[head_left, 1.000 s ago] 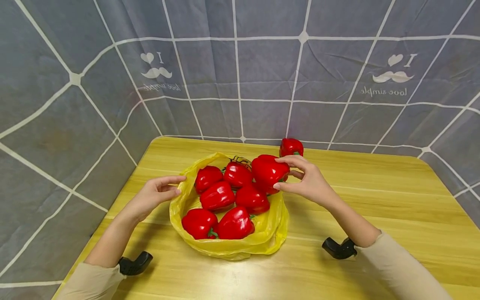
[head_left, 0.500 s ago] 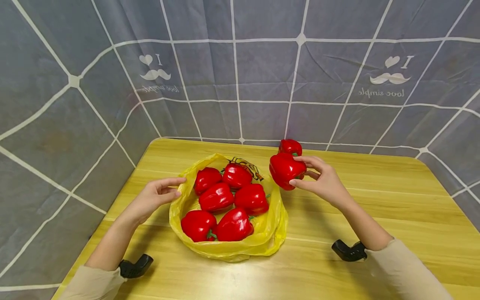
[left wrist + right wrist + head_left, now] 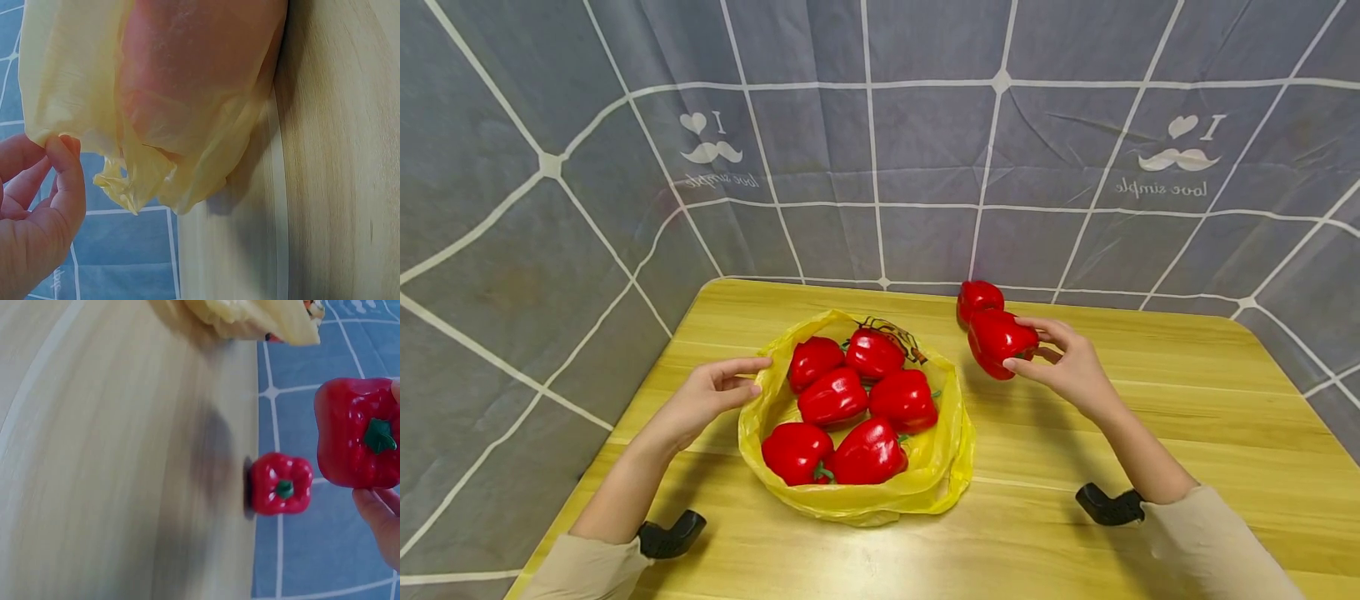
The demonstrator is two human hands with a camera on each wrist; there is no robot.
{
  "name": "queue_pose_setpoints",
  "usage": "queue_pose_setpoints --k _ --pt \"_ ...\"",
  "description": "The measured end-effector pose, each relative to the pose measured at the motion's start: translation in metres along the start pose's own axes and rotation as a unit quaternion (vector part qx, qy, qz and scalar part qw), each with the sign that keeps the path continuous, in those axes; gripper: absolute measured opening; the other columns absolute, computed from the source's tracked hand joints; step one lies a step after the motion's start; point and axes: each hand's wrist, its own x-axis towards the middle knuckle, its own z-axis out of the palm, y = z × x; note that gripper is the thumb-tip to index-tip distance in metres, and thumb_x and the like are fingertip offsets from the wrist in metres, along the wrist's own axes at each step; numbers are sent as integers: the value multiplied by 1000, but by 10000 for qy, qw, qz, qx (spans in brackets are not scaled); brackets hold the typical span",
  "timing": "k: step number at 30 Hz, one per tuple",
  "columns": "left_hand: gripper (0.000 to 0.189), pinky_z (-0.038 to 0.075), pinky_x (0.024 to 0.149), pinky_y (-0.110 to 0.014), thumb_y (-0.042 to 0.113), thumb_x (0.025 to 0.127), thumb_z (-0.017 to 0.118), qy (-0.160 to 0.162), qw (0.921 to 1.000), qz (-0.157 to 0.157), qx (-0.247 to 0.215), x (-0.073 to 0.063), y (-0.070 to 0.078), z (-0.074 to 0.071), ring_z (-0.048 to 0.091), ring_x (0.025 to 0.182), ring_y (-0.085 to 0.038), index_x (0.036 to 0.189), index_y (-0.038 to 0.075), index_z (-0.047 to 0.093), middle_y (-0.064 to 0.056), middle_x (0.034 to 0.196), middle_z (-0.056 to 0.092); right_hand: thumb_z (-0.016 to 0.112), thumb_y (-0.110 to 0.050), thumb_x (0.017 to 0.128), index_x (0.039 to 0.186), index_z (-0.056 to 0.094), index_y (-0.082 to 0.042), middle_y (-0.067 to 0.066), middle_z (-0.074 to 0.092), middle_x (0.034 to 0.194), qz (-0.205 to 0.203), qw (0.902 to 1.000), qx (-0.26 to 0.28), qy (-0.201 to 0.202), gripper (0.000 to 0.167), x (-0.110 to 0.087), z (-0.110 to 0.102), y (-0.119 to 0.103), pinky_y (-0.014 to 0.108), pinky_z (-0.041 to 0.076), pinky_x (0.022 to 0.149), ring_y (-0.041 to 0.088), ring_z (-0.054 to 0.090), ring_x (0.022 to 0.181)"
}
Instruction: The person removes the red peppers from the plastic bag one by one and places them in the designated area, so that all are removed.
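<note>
A yellow plastic bag [image 3: 951, 467] lies open on the table, with several red bell peppers [image 3: 833, 396] inside it. At its left rim, my left hand [image 3: 707, 396] pinches the plastic between thumb and fingers; the left wrist view shows the pinched edge of the bag [image 3: 75, 81]. My right hand [image 3: 1067, 367] grips another red bell pepper [image 3: 1000, 340] by its stem end, right of the bag and raised above the table. Its green stem [image 3: 379, 435] shows in the right wrist view. Just behind it, one more red bell pepper [image 3: 977, 298] rests on the table.
The wooden table [image 3: 1150, 400] backs onto a grey curtain [image 3: 925, 150] with white grid lines. Black wrist devices [image 3: 672, 533] sit by both sleeves. Printed markings [image 3: 891, 333] show on the bag's far rim.
My right hand has carried the bell pepper out from over the bag to the right, toward the pepper at the back. The left hand stays at the bag's rim.
</note>
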Motion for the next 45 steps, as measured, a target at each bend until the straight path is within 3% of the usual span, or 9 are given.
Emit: queue_pose_setpoints --k 2,9,21,36,45 --pt "45 48 79 -19 5 90 58 1 10000 -1 0 0 0 0 58 89 -6 129 -13 45 -24 121 54 76 -21 78 127 55 -8 8 55 120 97 9999 -31 31 54 0 -1 3 43 46 90 22 50 102" --pt "45 48 79 -19 5 90 58 -24 10000 74 -8 -1 1 0 58 90 -6 128 -14 45 -26 123 53 74 -22 80 128 54 -6 11 54 122 293 9993 -97 186 55 -3 -8 17 17 46 82 23 48 103" --pt "45 48 80 -19 6 91 58 -2 9999 102 -18 -1 -1 0 58 91 -6 128 -14 45 -25 123 53 75 -19 80 129 53 -1 14 51 125 424 9984 -103 358 56 -7 -12 40 15 47 80 14 48 99" --pt "45 48 80 -19 6 91 58 20 10000 71 -17 -1 -2 0 58 90 -6 129 -14 45 -24 123 53 75 -24 80 130 51 1 20 46 132 668 9963 -240 490 60 -3 -11 64 8 43 77 35 48 110" --pt "45 48 79 -19 6 91 58 42 10000 32 -41 0 -3 1 58 90 -6 129 -13 45 -23 122 54 76 -23 78 130 52 0 20 46 129 766 9937 -250 777 61 8 -7 77 7 43 75 36 48 112"
